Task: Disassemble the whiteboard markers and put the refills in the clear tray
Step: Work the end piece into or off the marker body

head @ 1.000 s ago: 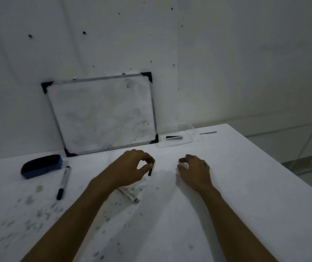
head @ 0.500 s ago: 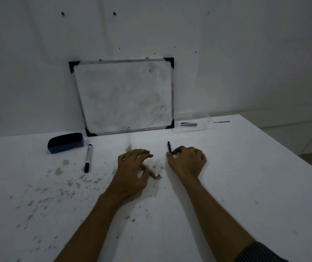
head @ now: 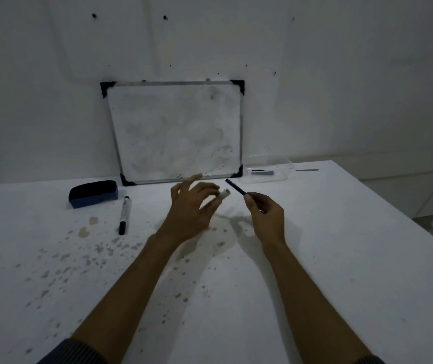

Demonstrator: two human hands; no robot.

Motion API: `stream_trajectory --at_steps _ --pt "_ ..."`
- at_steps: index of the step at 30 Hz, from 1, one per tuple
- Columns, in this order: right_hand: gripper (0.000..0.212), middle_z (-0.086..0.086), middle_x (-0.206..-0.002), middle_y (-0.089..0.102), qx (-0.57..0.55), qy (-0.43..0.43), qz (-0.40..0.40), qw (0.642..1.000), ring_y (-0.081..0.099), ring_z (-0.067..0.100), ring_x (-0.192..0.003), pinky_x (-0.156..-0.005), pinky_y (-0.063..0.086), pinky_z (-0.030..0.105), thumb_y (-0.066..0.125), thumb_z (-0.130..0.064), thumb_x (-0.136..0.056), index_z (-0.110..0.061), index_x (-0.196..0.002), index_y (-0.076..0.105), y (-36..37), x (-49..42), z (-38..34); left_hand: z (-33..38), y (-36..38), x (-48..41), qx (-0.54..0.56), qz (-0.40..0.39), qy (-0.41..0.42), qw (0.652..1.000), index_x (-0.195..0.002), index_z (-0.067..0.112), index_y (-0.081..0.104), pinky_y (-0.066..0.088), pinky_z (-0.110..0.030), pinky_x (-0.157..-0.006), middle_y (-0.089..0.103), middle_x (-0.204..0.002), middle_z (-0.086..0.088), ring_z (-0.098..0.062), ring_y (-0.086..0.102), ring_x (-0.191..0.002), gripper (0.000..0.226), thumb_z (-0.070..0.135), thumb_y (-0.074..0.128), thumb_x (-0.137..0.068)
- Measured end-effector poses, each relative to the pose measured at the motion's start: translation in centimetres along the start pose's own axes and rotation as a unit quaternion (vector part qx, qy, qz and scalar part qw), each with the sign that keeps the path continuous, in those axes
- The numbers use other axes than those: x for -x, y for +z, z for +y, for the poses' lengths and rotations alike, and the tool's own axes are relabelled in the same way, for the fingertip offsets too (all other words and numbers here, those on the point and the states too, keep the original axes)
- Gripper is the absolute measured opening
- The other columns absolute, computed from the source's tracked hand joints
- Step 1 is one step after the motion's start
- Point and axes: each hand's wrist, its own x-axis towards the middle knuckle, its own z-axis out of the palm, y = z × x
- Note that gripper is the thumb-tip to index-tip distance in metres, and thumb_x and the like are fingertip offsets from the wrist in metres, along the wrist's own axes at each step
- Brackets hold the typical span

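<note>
The right hand (head: 265, 216) pinches a thin black refill stick (head: 236, 187), lifted off the white table (head: 341, 258); the left hand (head: 191, 206) loosely grips the emptied pale marker barrel (head: 223, 193); next, I judge, the refill goes rightward into the clear plastic tray (head: 283, 177) beside the whiteboard (head: 178, 132)

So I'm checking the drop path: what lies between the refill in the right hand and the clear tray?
In the head view, only bare white table lies between the refill and the clear tray.

Left hand (head: 193, 206) motion-blurred; tray contents (head: 262, 172) indistinct
</note>
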Motion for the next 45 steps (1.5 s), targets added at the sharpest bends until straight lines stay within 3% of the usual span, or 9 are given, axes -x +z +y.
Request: stream_trajectory --at_steps 5,9,15,20,26,34,38,41,45 --pt "0.016 -0.005 -0.102 0.078 -0.299 0.185 -0.072 0.934 0.075 0.011 -0.096 -0.082 0.059 0.027 0.073 -0.034 -0.094 -0.025 -0.105 0.080 0.7 0.1 -0.9 0.1 -3.7 -0.8 0.171 0.079 -0.113 0.975 -0.103 0.025 0.075 0.036 -0.038 -0.109 0.071 -0.105 0.022 0.006 0.054 -0.121 0.025 0.045 0.060 -0.099" --pt "0.015 0.001 -0.096 0.076 -0.373 0.268 -0.153 0.875 0.072 0.016 -0.091 -0.085 0.057 0.035 0.074 -0.029 -0.095 -0.017 -0.102 0.081 2.6 0.9 -0.9 -1.6 -5.7 2.2 0.301 -0.025 -0.178 0.937 -0.096 0.036 0.078 0.054 -0.026 -0.081 0.077 -0.086 0.002 -0.006 0.071 -0.085 0.028 0.056 0.059 -0.094" --pt "0.014 0.004 -0.086 0.076 -0.307 0.263 -0.178 0.897 0.073 0.015 -0.079 -0.077 0.061 0.027 0.076 -0.024 -0.093 -0.011 -0.092 0.083 4.8 2.2 -0.5 -4.4 -4.5 8.0 0.451 -0.099 -0.282 0.841 -0.107 0.020 0.081 0.055 -0.029 -0.053 0.075 -0.082 -0.006 -0.017 0.066 -0.065 0.049 0.062 0.076 -0.082" --pt "0.016 0.003 -0.080 0.076 -0.293 0.262 -0.127 0.911 0.069 0.015 -0.076 -0.072 0.060 0.023 0.077 -0.021 -0.093 -0.005 -0.098 0.078 5.4 2.4 -0.4 -4.7 -4.3 7.7 0.476 -0.078 -0.297 0.824 -0.110 0.018 0.081 0.051 -0.025 -0.046 0.076 -0.084 -0.009 -0.015 0.062 -0.058 0.037 0.049 0.075 -0.089" --pt "0.021 0.003 -0.085 0.077 -0.245 0.221 -0.124 0.936 0.066 0.014 -0.078 -0.079 0.058 0.026 0.076 -0.017 -0.093 -0.005 -0.110 0.076 5.6 2.8 -0.7 -4.3 -4.0 8.0 0.436 -0.098 -0.295 0.845 -0.110 0.025 0.081 0.053 -0.026 -0.050 0.077 -0.085 -0.003 -0.019 0.067 -0.064 0.020 0.035 0.071 -0.096" --pt "0.005 0.004 -0.100 0.079 -0.152 0.139 -0.074 0.976 0.073 0.019 -0.092 -0.084 0.061 0.028 0.076 -0.019 -0.094 -0.021 -0.097 0.078 6.2 3.4 -0.3 -3.6 -3.9 7.9 0.402 -0.101 -0.273 0.868 -0.112 0.028 0.081 0.051 -0.024 -0.048 0.078 -0.082 -0.003 -0.018 0.062 -0.061 0.019 0.032 0.071 -0.096" --pt "0.010 -0.010 -0.101 0.079 -0.054 0.007 -0.088 0.995 0.073 0.004 -0.099 -0.088 0.059 0.023 0.077 -0.026 -0.093 -0.029 -0.103 0.078 6.0 3.7 -0.5 -3.6 -3.5 8.0 0.380 -0.114 -0.279 0.874 -0.101 0.025 0.083 0.048 -0.020 -0.043 0.077 -0.073 0.000 -0.009 0.061 -0.049 0.021 0.040 0.069 -0.097" --pt "0.015 -0.018 -0.097 0.079 -0.013 -0.064 -0.118 0.991 0.073 0.001 -0.096 -0.084 0.058 0.018 0.075 -0.028 -0.095 -0.029 -0.109 0.080 6.5 4.4 -0.9 -4.0 -3.7 7.9 0.390 -0.107 -0.277 0.872 -0.089 0.017 0.081 0.047 -0.025 -0.042 0.070 -0.064 -0.010 -0.015 0.058 -0.045 0.038 0.052 0.065 -0.096" --pt "0.020 -0.016 -0.106 0.078 0.028 -0.099 -0.157 0.982 0.071 0.003 -0.101 -0.086 0.056 0.022 0.065 -0.031 -0.102 -0.029 -0.116 0.078 7.5 5.4 -0.8 -4.6 -3.9 7.9 0.436 -0.097 -0.277 0.851 -0.095 0.016 0.081 0.049 -0.026 -0.044 0.068 -0.066 -0.016 -0.022 0.059 -0.050 0.051 0.064 0.068 -0.087"
